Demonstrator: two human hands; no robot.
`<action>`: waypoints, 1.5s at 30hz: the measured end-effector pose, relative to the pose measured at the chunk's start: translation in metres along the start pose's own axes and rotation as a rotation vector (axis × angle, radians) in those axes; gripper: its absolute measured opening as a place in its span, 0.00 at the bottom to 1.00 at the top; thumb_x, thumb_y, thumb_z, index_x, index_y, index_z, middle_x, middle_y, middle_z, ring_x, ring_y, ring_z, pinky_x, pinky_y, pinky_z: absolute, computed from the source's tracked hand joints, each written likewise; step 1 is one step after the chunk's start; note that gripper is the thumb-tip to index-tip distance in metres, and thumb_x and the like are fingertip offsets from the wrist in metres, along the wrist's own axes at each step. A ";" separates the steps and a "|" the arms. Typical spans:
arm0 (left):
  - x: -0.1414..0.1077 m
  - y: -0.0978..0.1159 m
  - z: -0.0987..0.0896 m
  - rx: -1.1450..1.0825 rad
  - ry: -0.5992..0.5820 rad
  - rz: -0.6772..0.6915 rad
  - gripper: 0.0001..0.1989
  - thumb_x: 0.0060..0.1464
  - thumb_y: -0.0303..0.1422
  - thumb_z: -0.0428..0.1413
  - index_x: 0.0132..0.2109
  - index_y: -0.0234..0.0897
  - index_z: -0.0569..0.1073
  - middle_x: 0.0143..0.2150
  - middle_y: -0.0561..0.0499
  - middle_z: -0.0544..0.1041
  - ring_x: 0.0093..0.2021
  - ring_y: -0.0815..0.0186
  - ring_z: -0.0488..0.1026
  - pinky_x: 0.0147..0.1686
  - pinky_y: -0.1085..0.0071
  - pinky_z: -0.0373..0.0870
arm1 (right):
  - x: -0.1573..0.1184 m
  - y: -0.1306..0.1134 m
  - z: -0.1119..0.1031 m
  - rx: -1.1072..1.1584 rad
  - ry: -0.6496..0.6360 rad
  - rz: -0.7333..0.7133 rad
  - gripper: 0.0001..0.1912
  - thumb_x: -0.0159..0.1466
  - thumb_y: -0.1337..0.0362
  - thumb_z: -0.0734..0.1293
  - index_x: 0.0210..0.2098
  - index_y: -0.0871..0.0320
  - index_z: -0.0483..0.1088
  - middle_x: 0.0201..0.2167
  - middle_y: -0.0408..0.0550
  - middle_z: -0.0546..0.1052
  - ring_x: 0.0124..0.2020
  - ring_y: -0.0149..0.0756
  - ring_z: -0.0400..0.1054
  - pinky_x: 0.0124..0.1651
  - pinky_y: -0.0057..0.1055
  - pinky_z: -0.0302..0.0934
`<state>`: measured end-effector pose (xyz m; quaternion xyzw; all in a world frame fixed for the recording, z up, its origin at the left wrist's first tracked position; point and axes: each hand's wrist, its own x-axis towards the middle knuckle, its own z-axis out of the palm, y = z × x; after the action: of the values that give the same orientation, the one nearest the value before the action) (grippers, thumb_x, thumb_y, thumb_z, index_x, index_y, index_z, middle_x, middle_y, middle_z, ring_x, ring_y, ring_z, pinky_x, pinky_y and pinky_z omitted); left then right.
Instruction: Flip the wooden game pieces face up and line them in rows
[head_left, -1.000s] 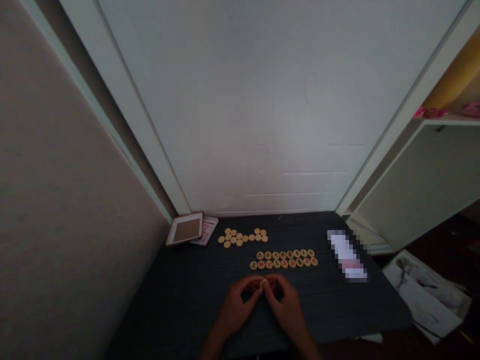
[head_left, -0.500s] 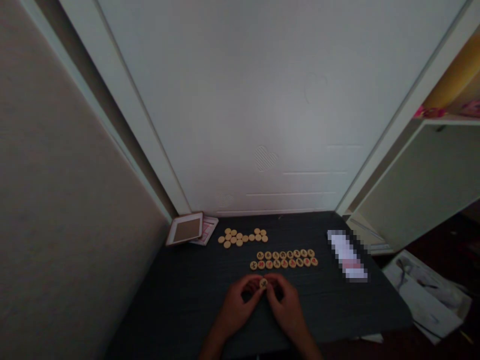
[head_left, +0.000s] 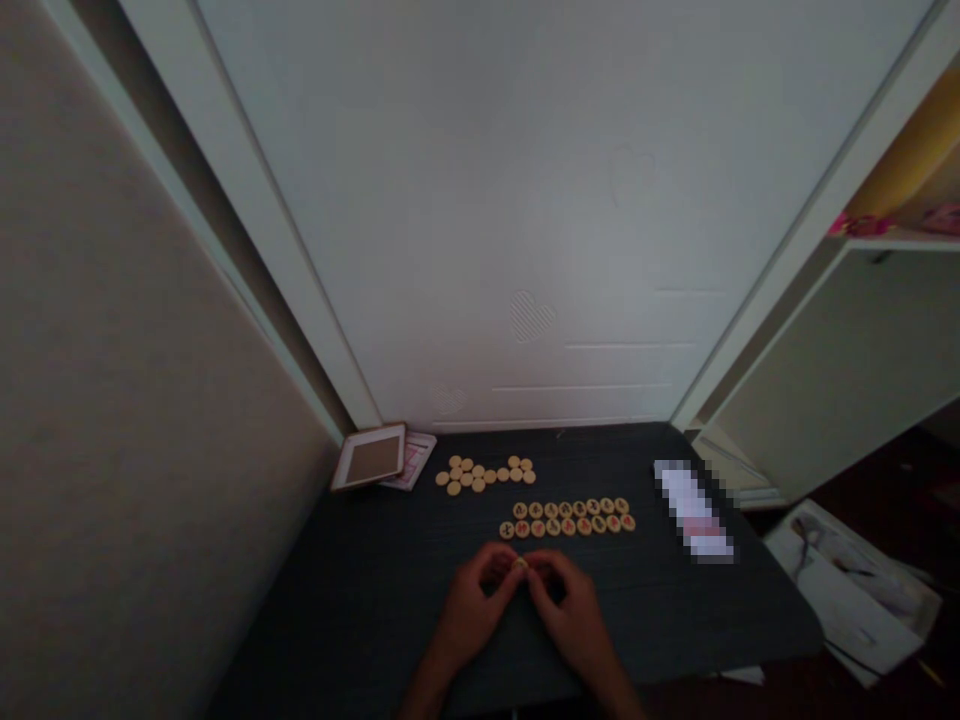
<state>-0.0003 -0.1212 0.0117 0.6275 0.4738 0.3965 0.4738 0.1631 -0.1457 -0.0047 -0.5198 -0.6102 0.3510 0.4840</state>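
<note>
Between the fingertips of my left hand [head_left: 475, 602] and my right hand [head_left: 568, 606] is a Chinese chess piece [head_left: 520, 565], a small round wooden disc. Both hands pinch it low over the dark table, and fingers cover most of it. Just beyond them lie two rows of such pieces, face up: a front row [head_left: 568, 527] with red and black characters and a back row [head_left: 565, 510] whose marks look dark. Farther back on the left, several plain-looking discs [head_left: 478, 472] lie in a loose cluster, no characters visible on them.
A brown-and-white framed box lid or tray [head_left: 375, 458] rests on a pink-and-white printed sheet [head_left: 417, 462] at the table's back left corner. To the right lies a pixelated white object [head_left: 694, 510]. A white panel stands behind the dark table [head_left: 360, 600]; a white box [head_left: 855, 590] sits lower right.
The piece between my fingers has tilted: its dark character showed before, and now only a sliver of it shows. My fingertips have closed in around it. The rows stay put.
</note>
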 end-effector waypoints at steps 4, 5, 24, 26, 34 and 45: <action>0.001 0.001 -0.001 -0.021 0.023 -0.012 0.11 0.60 0.42 0.58 0.40 0.39 0.76 0.37 0.49 0.83 0.39 0.60 0.80 0.41 0.69 0.76 | 0.000 0.002 0.003 -0.037 -0.021 -0.053 0.11 0.66 0.58 0.67 0.46 0.54 0.76 0.36 0.46 0.80 0.33 0.36 0.75 0.39 0.29 0.69; 0.001 0.001 -0.001 -0.021 0.024 -0.013 0.11 0.61 0.42 0.58 0.40 0.39 0.76 0.36 0.49 0.83 0.38 0.60 0.80 0.41 0.69 0.76 | 0.000 0.003 0.004 -0.045 -0.023 -0.066 0.12 0.66 0.59 0.68 0.47 0.53 0.75 0.36 0.46 0.80 0.32 0.35 0.74 0.38 0.28 0.69; -0.003 0.003 -0.004 -0.069 -0.038 0.000 0.12 0.61 0.40 0.58 0.47 0.39 0.76 0.45 0.45 0.83 0.45 0.59 0.80 0.49 0.65 0.76 | 0.001 0.002 0.000 -0.015 0.001 -0.040 0.14 0.66 0.56 0.68 0.50 0.53 0.76 0.39 0.48 0.81 0.37 0.38 0.76 0.41 0.30 0.70; -0.003 0.004 -0.004 -0.065 -0.030 -0.003 0.13 0.60 0.40 0.58 0.48 0.39 0.76 0.46 0.45 0.83 0.45 0.59 0.80 0.49 0.65 0.76 | 0.001 0.001 0.000 -0.011 -0.003 -0.049 0.15 0.67 0.56 0.68 0.51 0.53 0.76 0.40 0.49 0.81 0.37 0.38 0.76 0.42 0.30 0.70; -0.002 0.005 -0.004 -0.071 -0.041 0.003 0.12 0.61 0.39 0.57 0.49 0.39 0.75 0.45 0.46 0.83 0.45 0.59 0.80 0.49 0.66 0.75 | 0.001 -0.002 -0.003 0.005 -0.039 -0.080 0.16 0.69 0.58 0.65 0.55 0.49 0.75 0.48 0.50 0.81 0.47 0.41 0.77 0.50 0.34 0.70; -0.003 0.003 -0.003 -0.019 -0.022 -0.003 0.15 0.59 0.40 0.58 0.51 0.40 0.77 0.44 0.45 0.83 0.44 0.58 0.80 0.48 0.64 0.76 | 0.001 0.000 0.000 0.012 0.024 -0.031 0.16 0.68 0.53 0.66 0.50 0.52 0.78 0.45 0.51 0.82 0.44 0.43 0.78 0.48 0.35 0.72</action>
<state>-0.0036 -0.1237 0.0149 0.6266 0.4657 0.3935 0.4854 0.1634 -0.1448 -0.0043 -0.5115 -0.6101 0.3408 0.5000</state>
